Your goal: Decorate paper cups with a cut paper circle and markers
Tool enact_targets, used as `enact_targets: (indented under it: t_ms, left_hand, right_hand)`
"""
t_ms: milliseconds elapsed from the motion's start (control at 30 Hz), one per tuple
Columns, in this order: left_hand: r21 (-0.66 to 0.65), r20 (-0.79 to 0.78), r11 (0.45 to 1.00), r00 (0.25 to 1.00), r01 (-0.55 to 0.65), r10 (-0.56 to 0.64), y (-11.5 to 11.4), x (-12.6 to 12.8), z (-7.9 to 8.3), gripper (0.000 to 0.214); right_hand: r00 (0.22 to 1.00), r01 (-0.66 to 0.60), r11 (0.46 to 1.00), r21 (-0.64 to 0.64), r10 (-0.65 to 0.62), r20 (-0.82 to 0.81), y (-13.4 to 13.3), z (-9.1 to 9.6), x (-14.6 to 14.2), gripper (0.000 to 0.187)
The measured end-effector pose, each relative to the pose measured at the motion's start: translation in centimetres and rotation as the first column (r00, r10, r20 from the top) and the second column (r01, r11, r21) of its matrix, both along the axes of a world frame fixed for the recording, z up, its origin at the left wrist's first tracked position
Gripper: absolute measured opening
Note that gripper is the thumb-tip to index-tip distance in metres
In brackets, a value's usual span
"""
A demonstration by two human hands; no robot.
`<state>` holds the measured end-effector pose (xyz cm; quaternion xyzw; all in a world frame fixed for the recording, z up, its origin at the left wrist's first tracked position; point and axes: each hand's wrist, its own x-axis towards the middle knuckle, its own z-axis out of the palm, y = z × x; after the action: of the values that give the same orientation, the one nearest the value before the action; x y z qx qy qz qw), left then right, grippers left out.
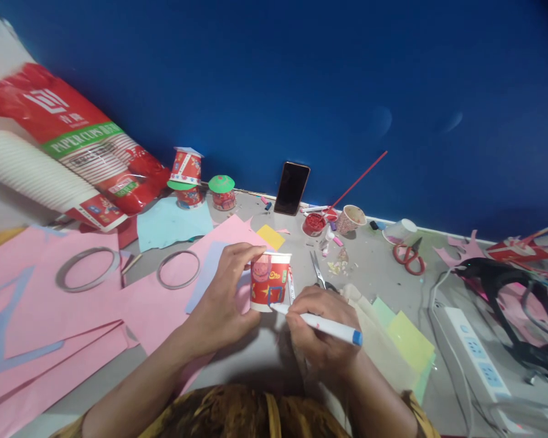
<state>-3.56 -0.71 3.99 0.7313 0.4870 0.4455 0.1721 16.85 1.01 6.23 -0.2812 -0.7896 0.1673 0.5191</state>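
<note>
My left hand (231, 286) is closed around a red paper cup (261, 286) with a white rim and yellow star prints, its thumb low and fingers at the top edge. On the cup's side is a small outline drawn in blue. In my right hand (322, 322) is a white marker (329, 326) with a blue end, its tip touching the lower part of the cup near that outline. Scissors (318, 272) lie just behind my right hand. Pink paper sheets (164, 310) spread beneath and left of my left hand.
At left, a bag of paper cups (91, 134) leans near decorated cups (222, 193). A phone (292, 188) stands against the blue wall. Red-handled scissors (408, 258), tape rolls (179, 269), coloured papers (411, 340) and a power strip (477, 359) with cables lie about.
</note>
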Motion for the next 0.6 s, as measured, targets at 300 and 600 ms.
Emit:
enact_targets:
  t_ms: [300,600]
  left_hand:
    - [-0.027,0.018,1.000,1.000,0.000,0.000,0.07,-0.14,-0.01,0.085]
    - [0.014,-0.006,1.000,1.000,0.002,-0.002,0.03,0.03,-0.35,0.086]
  right_hand:
    - [0.991,0.120,0.993,-0.005,-0.120,-0.063,0.41,0.17,0.75,0.016]
    - [0.999,0.019,0.997,0.078,-0.022,0.028,0.03,-0.11,0.24,0.015]
